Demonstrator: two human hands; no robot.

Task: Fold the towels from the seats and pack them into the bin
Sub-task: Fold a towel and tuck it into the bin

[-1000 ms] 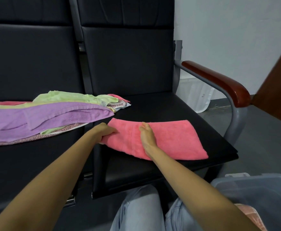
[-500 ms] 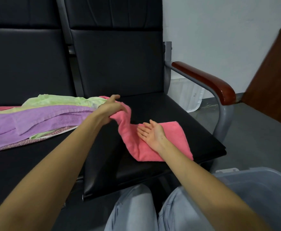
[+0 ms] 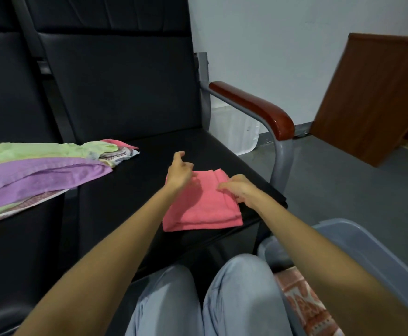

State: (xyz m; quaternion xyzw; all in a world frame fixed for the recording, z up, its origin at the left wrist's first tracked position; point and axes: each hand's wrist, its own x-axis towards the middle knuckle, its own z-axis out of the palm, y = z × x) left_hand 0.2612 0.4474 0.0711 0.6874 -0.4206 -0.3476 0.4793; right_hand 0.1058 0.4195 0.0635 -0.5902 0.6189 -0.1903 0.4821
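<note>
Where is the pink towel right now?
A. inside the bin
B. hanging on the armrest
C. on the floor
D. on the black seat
D: the folded pink towel lies flat on the black seat, while the grey bin stands lower down, beside the person's knees.
</note>
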